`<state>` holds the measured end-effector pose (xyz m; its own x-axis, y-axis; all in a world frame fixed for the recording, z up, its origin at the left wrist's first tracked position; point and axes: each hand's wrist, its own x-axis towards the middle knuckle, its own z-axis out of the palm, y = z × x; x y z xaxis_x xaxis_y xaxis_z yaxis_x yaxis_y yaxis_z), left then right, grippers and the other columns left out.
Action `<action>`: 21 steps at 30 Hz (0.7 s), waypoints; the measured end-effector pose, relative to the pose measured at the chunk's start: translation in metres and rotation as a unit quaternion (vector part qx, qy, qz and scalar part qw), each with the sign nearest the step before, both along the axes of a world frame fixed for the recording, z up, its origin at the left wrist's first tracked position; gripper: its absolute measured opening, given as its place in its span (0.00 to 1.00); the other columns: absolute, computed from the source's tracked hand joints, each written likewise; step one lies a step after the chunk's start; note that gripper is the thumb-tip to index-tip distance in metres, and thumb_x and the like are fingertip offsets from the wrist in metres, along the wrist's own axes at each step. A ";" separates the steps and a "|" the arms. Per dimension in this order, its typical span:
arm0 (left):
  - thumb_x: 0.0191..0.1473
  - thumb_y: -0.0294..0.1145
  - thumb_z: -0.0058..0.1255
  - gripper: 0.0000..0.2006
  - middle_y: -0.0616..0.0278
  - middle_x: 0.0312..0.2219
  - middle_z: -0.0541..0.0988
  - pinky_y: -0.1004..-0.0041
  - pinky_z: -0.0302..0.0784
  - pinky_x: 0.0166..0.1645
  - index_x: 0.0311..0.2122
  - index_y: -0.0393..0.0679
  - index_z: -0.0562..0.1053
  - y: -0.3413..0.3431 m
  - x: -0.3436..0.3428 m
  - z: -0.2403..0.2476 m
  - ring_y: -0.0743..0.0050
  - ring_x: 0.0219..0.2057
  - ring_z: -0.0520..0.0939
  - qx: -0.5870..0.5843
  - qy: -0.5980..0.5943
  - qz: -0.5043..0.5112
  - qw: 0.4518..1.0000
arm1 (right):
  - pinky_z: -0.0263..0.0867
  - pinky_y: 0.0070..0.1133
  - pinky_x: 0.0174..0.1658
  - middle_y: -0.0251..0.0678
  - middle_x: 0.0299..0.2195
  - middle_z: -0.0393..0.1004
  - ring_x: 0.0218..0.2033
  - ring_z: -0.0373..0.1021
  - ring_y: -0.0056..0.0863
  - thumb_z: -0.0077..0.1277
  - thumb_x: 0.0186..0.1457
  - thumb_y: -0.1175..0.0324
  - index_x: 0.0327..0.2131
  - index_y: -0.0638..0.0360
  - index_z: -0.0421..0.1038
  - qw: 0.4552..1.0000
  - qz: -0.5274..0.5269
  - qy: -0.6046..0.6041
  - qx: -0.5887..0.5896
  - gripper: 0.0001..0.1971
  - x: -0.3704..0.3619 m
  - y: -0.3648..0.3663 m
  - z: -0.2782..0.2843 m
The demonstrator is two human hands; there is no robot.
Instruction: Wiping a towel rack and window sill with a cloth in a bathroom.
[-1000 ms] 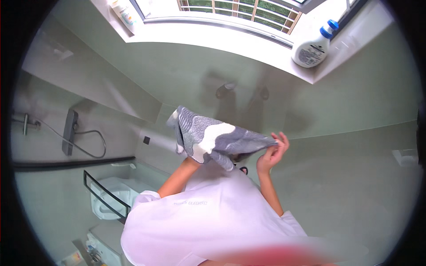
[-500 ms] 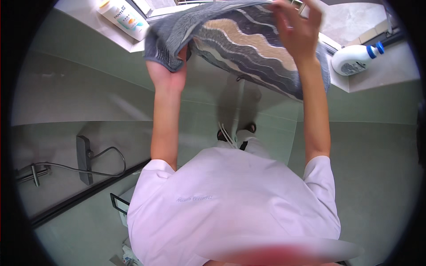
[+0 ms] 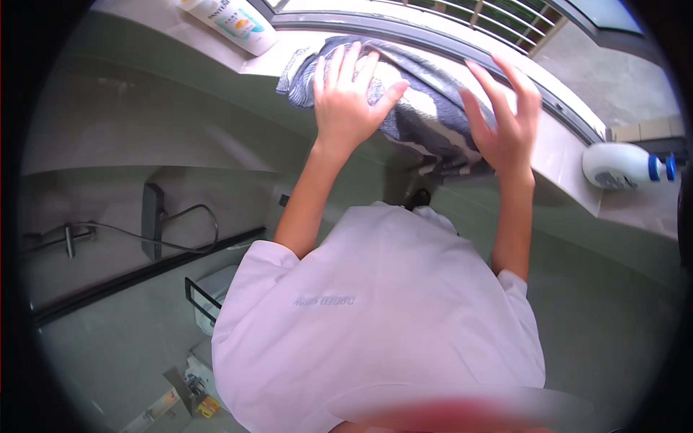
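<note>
A grey, dark and beige wavy-patterned towel lies bunched over the window sill, its near side hanging past the sill's front edge. My left hand rests on the towel's left part, palm down with the fingers spread. Over the towel's right end is my right hand, fingers apart and slightly bent. Whether the right fingertips touch the cloth I cannot tell. Neither hand grips anything.
A white bottle with a printed label is on the sill at far left. At the right end is a white bottle with a blue cap. Behind the sill run a dark window frame and metal railings. A shower fixture is at left.
The towel was held up spread between both hands; now it lies bunched on the sill. My left hand came out from under it and lies on top. The view has shifted.
</note>
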<state>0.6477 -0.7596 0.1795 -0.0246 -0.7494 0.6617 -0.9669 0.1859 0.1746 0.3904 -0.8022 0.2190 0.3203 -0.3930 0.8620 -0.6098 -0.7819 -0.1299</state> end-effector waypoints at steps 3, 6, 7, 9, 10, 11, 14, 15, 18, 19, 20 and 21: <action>0.60 0.60 0.57 0.33 0.43 0.63 0.75 0.45 0.56 0.72 0.58 0.39 0.79 -0.015 0.026 -0.007 0.42 0.66 0.72 0.013 -0.029 0.049 0.998 | 0.73 0.33 0.53 0.42 0.55 0.75 0.51 0.74 0.40 0.69 0.53 0.71 0.49 0.54 0.82 0.999 -0.025 -0.003 -0.026 0.18 -0.055 0.031 -0.015; 0.63 0.54 0.56 0.29 0.45 0.64 0.74 0.45 0.57 0.72 0.58 0.41 0.79 -0.020 0.051 -0.010 0.44 0.67 0.72 0.036 -0.051 0.091 0.994 | 0.76 0.34 0.49 0.44 0.53 0.75 0.48 0.76 0.41 0.67 0.56 0.71 0.47 0.58 0.82 0.993 -0.104 0.000 -0.055 0.14 -0.106 0.054 -0.038; 0.64 0.52 0.55 0.27 0.46 0.64 0.74 0.45 0.56 0.73 0.58 0.41 0.78 -0.020 0.052 -0.009 0.45 0.67 0.71 0.044 -0.056 0.102 0.992 | 0.77 0.34 0.48 0.44 0.51 0.75 0.46 0.76 0.41 0.66 0.57 0.71 0.46 0.59 0.81 0.988 -0.128 -0.040 -0.071 0.13 -0.118 0.060 -0.048; 0.65 0.48 0.53 0.25 0.47 0.65 0.73 0.46 0.53 0.74 0.60 0.42 0.77 -0.020 0.047 -0.011 0.46 0.68 0.70 0.052 -0.078 0.119 0.988 | 0.78 0.34 0.47 0.44 0.50 0.75 0.45 0.76 0.40 0.65 0.58 0.71 0.45 0.60 0.80 0.980 -0.169 -0.076 -0.074 0.12 -0.131 0.073 -0.073; 0.66 0.45 0.51 0.24 0.48 0.66 0.72 0.48 0.51 0.74 0.61 0.43 0.77 -0.019 0.041 -0.008 0.47 0.69 0.69 0.066 -0.068 0.105 0.990 | 0.78 0.34 0.47 0.43 0.48 0.74 0.45 0.76 0.40 0.65 0.57 0.71 0.44 0.59 0.79 0.983 -0.131 -0.104 -0.071 0.12 -0.129 0.086 -0.080; 0.66 0.45 0.51 0.24 0.48 0.66 0.72 0.48 0.51 0.74 0.61 0.43 0.77 -0.018 0.038 -0.008 0.47 0.69 0.69 0.073 -0.070 0.090 0.991 | 0.78 0.33 0.47 0.42 0.47 0.74 0.44 0.76 0.40 0.64 0.57 0.71 0.44 0.59 0.77 0.984 -0.092 -0.135 -0.070 0.12 -0.124 0.096 -0.087; 0.66 0.43 0.50 0.23 0.49 0.66 0.72 0.48 0.50 0.75 0.61 0.43 0.76 -0.018 0.033 -0.011 0.46 0.69 0.69 0.064 -0.067 0.079 0.993 | 0.78 0.32 0.45 0.39 0.44 0.75 0.43 0.76 0.36 0.66 0.54 0.71 0.45 0.56 0.77 0.989 0.003 -0.141 0.047 0.15 -0.094 0.124 -0.118; 0.66 0.43 0.50 0.23 0.49 0.66 0.72 0.48 0.50 0.75 0.61 0.43 0.76 -0.022 0.031 -0.013 0.46 0.69 0.69 0.070 -0.068 0.074 0.993 | 0.77 0.31 0.43 0.38 0.42 0.76 0.42 0.76 0.35 0.67 0.52 0.71 0.46 0.55 0.77 0.987 0.026 -0.121 0.102 0.17 -0.085 0.129 -0.123; 0.64 0.45 0.53 0.24 0.46 0.66 0.72 0.42 0.48 0.74 0.60 0.42 0.78 -0.022 0.031 -0.010 0.42 0.68 0.69 0.062 -0.040 0.072 0.995 | 0.75 0.30 0.41 0.35 0.39 0.78 0.41 0.76 0.34 0.70 0.50 0.68 0.49 0.54 0.79 0.964 0.052 -0.107 0.238 0.22 -0.051 0.133 -0.144; 0.64 0.45 0.53 0.24 0.46 0.66 0.72 0.42 0.48 0.74 0.60 0.42 0.78 -0.021 0.032 -0.010 0.42 0.68 0.69 0.070 -0.044 0.074 0.994 | 0.74 0.30 0.40 0.35 0.39 0.79 0.40 0.76 0.35 0.70 0.50 0.66 0.51 0.53 0.79 0.944 0.072 -0.096 0.308 0.23 -0.040 0.131 -0.148; 0.64 0.45 0.53 0.24 0.46 0.66 0.72 0.42 0.48 0.74 0.60 0.42 0.78 -0.023 0.032 -0.011 0.42 0.68 0.69 0.065 -0.043 0.067 0.995 | 0.73 0.30 0.39 0.34 0.38 0.80 0.38 0.77 0.35 0.71 0.50 0.63 0.52 0.53 0.80 0.920 0.093 -0.084 0.372 0.24 -0.032 0.127 -0.151; 0.64 0.46 0.53 0.25 0.46 0.66 0.72 0.42 0.48 0.74 0.60 0.42 0.78 -0.023 0.033 -0.011 0.41 0.68 0.69 0.061 -0.041 0.060 0.995 | 0.73 0.30 0.39 0.34 0.38 0.80 0.38 0.77 0.35 0.71 0.50 0.63 0.52 0.53 0.80 0.918 0.097 -0.086 0.376 0.24 -0.022 0.124 -0.154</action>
<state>0.6803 -0.7826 0.1685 0.0199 -0.8243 0.5659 -0.9930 0.0498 0.1075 0.3682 -0.6778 0.0651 0.3315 -0.8472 0.4151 -0.3893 -0.5236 -0.7578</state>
